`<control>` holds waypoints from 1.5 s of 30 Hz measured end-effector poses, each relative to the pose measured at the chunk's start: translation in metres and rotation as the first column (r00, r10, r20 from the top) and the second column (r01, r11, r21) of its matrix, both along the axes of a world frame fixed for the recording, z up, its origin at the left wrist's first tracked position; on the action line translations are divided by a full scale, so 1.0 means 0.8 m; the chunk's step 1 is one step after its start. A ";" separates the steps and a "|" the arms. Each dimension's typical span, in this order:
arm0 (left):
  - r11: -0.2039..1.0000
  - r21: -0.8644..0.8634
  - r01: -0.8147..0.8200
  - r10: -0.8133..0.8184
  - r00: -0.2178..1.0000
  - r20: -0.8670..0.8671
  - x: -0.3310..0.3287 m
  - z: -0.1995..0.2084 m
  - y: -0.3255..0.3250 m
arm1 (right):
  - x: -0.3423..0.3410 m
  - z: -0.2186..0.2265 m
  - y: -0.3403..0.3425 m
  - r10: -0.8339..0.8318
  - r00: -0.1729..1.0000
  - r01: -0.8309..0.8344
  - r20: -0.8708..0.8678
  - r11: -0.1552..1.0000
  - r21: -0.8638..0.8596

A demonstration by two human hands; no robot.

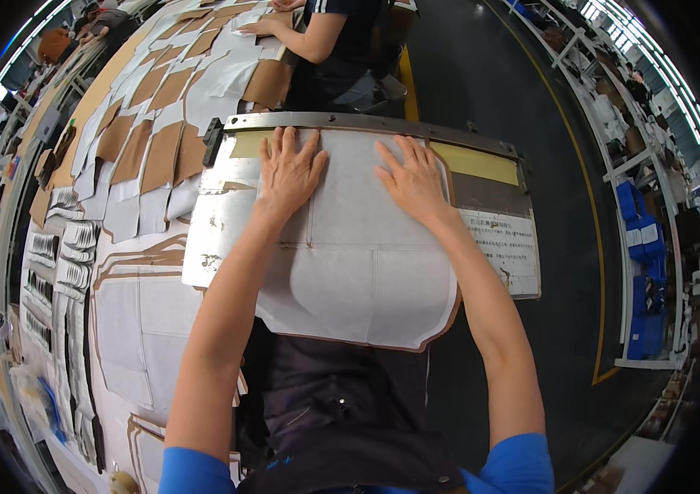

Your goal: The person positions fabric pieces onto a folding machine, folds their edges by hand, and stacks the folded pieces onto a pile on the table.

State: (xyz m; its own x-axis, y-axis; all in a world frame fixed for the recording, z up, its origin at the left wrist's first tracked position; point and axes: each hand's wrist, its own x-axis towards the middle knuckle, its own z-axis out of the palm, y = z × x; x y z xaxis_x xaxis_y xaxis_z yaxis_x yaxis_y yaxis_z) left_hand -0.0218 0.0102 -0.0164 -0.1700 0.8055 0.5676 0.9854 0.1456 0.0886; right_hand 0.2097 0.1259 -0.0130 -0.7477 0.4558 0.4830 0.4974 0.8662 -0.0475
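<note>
Steel bar [371, 126] crosses the far side of our metal plate [208, 218], blocking the way beyond the fingertips. Yellow strips [482, 166] lie along it; at the plate's right, a printed sheet [515, 235]. To our left, we note a long table [111, 70] crowded with overlapping brown and white pieces [130, 151], stacked pale strips [78, 235] and a second seamed panel [119, 329]. Ahead, a co-worker [338, 41] in dark clothing reaches over that table. Right: dark floor, a yellow line, racking with blue bins [645, 235].

The white panel [333, 288] lies over the plate, far edge meeting the bar, near edge overhanging toward our dark apron [333, 412]. Surface matt, cloth-like, crossed by straight seams, bulging lower left; brown edging, rounded corners. Our left hand [291, 173] presses flat, fingers moderately spread; our right hand [413, 183] likewise, thumb wide, both grasping nothing.
</note>
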 end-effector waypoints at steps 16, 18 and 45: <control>0.995 0.018 0.103 -0.103 0.994 0.024 0.007 0.015 -0.003 | 0.000 0.016 -0.004 -0.078 0.995 0.076 0.057 0.997 0.030; 0.993 0.019 0.120 -0.121 0.990 0.070 0.004 0.012 -0.004 | 0.006 0.019 -0.003 -0.053 0.996 0.058 0.071 0.996 -0.067; 0.978 -0.012 0.210 -0.207 0.970 0.128 0.027 0.028 -0.064 | 0.044 0.041 -0.050 0.062 0.998 -0.061 0.002 0.994 -0.085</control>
State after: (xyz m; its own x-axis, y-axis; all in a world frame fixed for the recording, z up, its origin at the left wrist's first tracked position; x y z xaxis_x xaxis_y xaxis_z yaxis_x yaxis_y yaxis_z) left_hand -0.0006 -0.0413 0.0057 -0.0654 0.8445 0.5316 0.9754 -0.0583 0.2126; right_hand 0.2446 0.0858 0.0200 -0.7779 0.4479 0.4407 0.4436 0.8882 -0.1197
